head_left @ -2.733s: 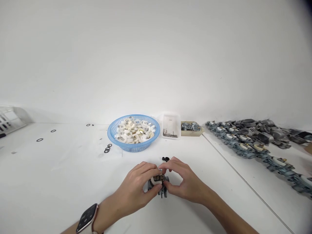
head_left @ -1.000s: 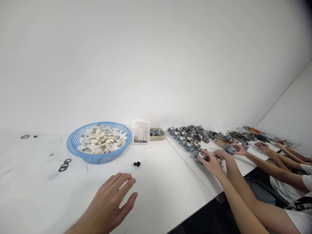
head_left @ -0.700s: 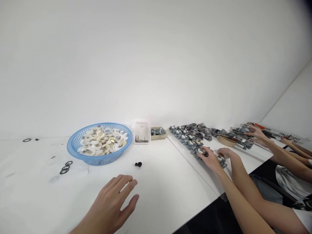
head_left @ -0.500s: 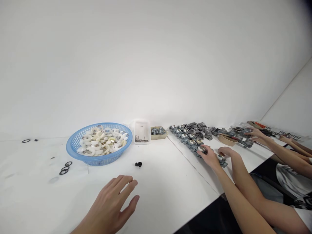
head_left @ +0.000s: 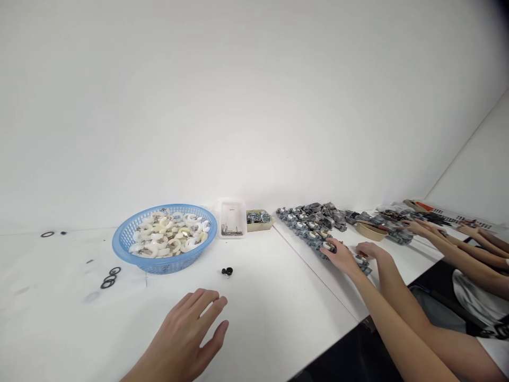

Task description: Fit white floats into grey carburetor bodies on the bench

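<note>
My left hand (head_left: 194, 329) is held palm down over the white table (head_left: 262, 318), fingers stretched out and a little apart, thumb to the right. It holds nothing. Just beyond its fingertips lie small black round parts (head_left: 227, 271). Farther off to the left stands a blue plastic basket (head_left: 165, 267), filled with white and yellowish C-shaped floats (head_left: 159, 245) with small metal bits. My right hand does not show.
A white tray (head_left: 234, 212) holds thin metal pins; beside it a beige box (head_left: 260, 225) holds metal parts. Black rings (head_left: 108, 281) lie at left. At right, a co-worker's hands (head_left: 342, 260) work at rows of grey carburetor bodies (head_left: 302, 225). Other people's arms (head_left: 457, 249) reach in beyond.
My left hand keeps its open pose, with only a slight shift in view. The nearest co-worker's fingers have moved a little at the carburetor bodies; a farther person's hands have also moved.
</note>
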A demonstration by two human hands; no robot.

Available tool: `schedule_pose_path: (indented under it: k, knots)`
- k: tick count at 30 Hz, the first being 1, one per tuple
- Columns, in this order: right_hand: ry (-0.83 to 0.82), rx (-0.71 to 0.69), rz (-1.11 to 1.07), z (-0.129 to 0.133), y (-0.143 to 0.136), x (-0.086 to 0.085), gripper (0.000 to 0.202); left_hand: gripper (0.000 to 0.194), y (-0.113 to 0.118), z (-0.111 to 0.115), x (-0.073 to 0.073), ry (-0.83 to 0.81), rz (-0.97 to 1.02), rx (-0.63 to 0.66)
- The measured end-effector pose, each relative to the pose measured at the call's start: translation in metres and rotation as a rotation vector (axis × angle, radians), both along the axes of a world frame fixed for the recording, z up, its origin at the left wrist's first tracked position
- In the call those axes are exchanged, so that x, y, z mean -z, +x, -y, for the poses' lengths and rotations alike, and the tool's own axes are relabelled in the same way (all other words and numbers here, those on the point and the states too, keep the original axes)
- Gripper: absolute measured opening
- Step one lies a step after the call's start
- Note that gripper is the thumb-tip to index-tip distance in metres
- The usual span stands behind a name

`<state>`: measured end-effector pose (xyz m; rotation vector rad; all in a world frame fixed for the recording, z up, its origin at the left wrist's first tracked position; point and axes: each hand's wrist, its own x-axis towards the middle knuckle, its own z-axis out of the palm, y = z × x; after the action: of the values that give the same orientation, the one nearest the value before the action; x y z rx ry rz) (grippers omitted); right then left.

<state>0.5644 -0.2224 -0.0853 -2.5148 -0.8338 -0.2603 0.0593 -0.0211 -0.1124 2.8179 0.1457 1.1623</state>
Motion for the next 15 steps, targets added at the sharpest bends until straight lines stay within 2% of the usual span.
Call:
schedule_pose_path:
  k: [4, 7, 9, 11, 15]
  knots:
    - [-0.031, -0.025, 0.005, -0.001, -0.017, -0.023, 0.049, 0.025, 0.000, 0.000, 0.000, -0.026, -0.034, 0.005]
    - [-0.027, -0.117, 0.030, -0.012, -0.047, -0.043, 0.049, 0.025, 0.001, 0.000, 0.001, -0.042, -0.055, 0.002]
    - [-0.030, -0.267, 0.030, -0.030, -0.079, -0.052, 0.047, 0.025, 0.001, 0.000, 0.002, -0.047, -0.061, 0.001]
    - [-0.061, -0.482, -0.005, -0.055, -0.118, -0.053, 0.044, 0.025, 0.002, -0.002, 0.003, -0.045, -0.050, -0.002]
    - [-0.202, -0.935, -0.082, -0.112, -0.194, -0.039, 0.044, 0.021, 0.004, -0.008, 0.000, -0.018, -0.008, -0.014]
